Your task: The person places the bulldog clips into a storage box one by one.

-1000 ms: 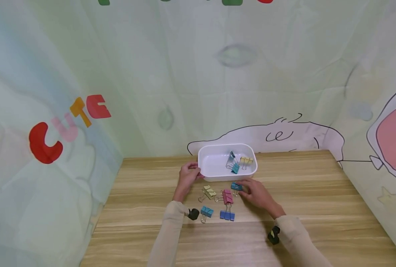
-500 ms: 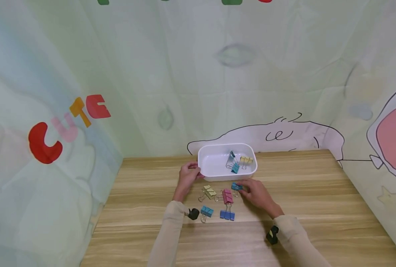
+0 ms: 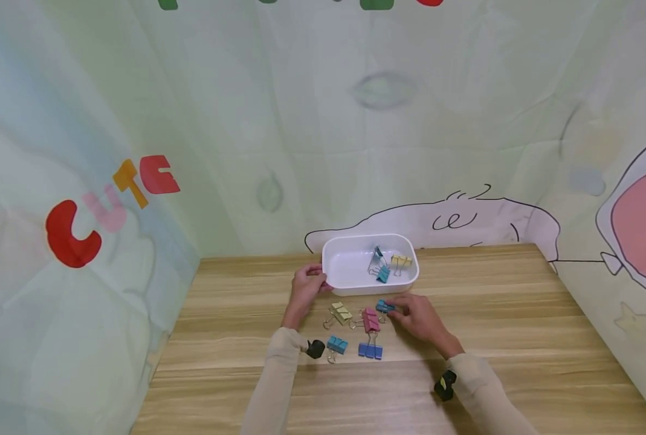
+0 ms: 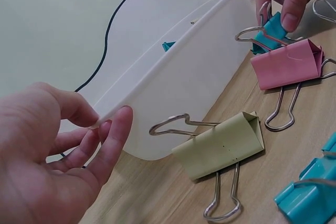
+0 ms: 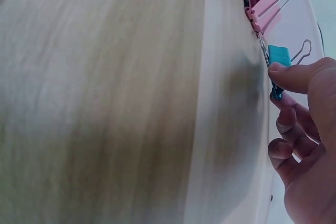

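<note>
My left hand [image 3: 306,287] pinches the rim of a white plastic tray [image 4: 173,98] at its near left corner, thumb and fingers on either side of the wall. Just in front of the tray, my right hand [image 3: 420,315] holds a teal binder clip [image 5: 279,55] between thumb and index finger, the other fingers loosely bent. Left of that clip lies a pink binder clip [image 4: 286,65], then a pale yellow binder clip [image 4: 220,148]. Closer to me are another teal binder clip [image 3: 337,345] and a blue binder clip [image 3: 370,351].
Inside the tray, toward its right side, are two teal clips [image 3: 382,275] and a yellow clip [image 3: 401,261]. The wooden table [image 3: 235,374] meets a printed curtain [image 3: 246,151] behind the tray. Each wrist wears a black camera.
The teal clip in my right fingers has tilted and shifted slightly left and toward me. My left hand and the tray have stayed in place.
</note>
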Available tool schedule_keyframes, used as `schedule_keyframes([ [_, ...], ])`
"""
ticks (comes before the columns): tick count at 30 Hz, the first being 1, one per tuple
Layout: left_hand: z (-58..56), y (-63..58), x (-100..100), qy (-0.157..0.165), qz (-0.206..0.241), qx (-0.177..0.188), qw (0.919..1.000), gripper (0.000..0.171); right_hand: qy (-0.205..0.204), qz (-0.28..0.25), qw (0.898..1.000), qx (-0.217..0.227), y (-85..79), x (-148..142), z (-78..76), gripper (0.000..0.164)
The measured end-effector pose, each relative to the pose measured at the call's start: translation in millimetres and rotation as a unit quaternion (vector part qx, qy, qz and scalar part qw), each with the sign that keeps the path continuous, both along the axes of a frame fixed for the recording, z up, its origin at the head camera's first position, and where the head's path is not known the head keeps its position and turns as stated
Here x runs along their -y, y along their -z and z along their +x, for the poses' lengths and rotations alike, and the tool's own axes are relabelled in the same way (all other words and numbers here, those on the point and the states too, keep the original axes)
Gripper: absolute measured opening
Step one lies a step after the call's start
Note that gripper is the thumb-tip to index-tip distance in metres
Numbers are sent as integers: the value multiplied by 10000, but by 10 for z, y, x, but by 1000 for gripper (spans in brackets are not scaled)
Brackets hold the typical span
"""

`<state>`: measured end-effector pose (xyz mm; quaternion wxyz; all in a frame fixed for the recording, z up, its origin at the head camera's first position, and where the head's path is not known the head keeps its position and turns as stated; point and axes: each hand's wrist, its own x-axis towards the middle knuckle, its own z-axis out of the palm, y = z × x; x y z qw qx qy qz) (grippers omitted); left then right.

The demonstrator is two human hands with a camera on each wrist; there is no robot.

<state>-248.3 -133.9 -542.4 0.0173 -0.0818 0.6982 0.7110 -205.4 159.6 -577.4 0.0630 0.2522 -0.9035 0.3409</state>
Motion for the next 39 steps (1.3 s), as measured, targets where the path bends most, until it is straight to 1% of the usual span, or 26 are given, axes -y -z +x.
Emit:
schedule_keyframes([
  [10, 10, -14, -9, -50, 4, 44, 10000, 35, 27, -263, 9996, 107, -118, 10, 24, 26],
  [17, -5, 8, 5, -7, -5, 27, 10000, 35, -171, -404, 9988, -203, -251, 67, 23, 24],
  [25, 3, -5, -12, -48, 46, 65, 10000, 35, -222, -400, 9978, -484, -445, 169, 0, 23],
  [36, -4, 4, -19, -91, 108, 15, 9999, 36, -265, -554, 9938, -929, -639, 301, -125, 21],
  [39, -3, 1, -9, -87, 87, 40, 9999, 36, -266, -592, 9933, -961, -700, 345, -170, 21],
])
